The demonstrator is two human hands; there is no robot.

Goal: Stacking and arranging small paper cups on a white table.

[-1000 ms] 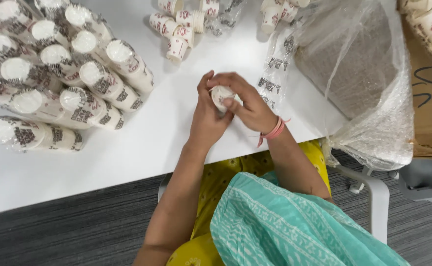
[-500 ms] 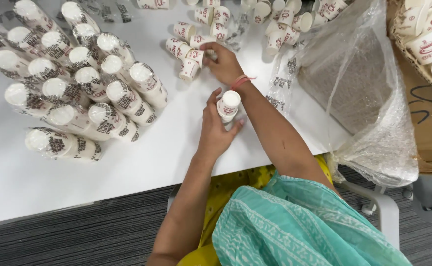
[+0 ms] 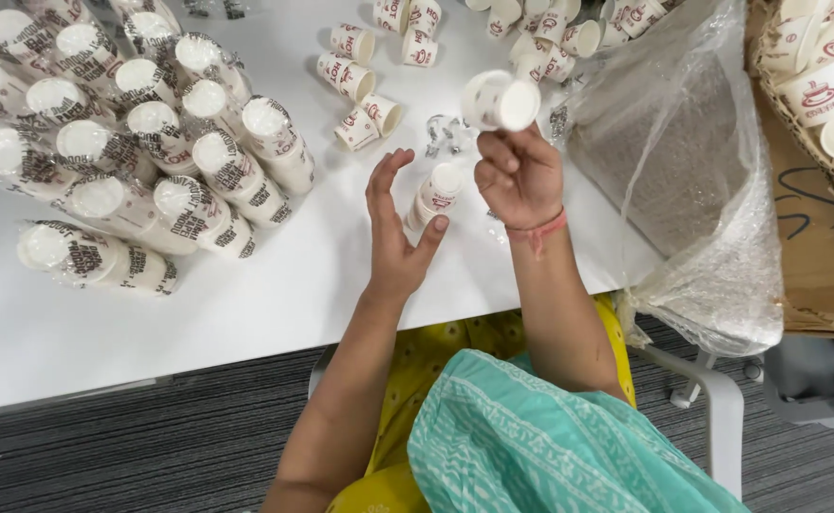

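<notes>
My right hand (image 3: 520, 176) grips one paper cup (image 3: 501, 101) by its base w/ fingertips, raised above the white bench (image 3: 246, 304). Left hand (image 3: 399, 237) is open, fingers spread, thumb touching a short stack of cups (image 3: 436, 195) lying on the bench btwn both hands. Loose cups (image 3: 360, 81) lie just beyond the hands. Wrapped cup sleeves (image 3: 142, 161) are piled well left of my left hand. Clear plastic bag (image 3: 683, 171) sits just right of my right hand.

— What can't be made out?
— The wrapped cup stacks (image 3: 142, 152) run off the top-left edge; the cardboard box (image 3: 816, 190) is cut at the right.
— And the plastic bag (image 3: 683, 171)?
— Its contents blur behind crinkled film.
</notes>
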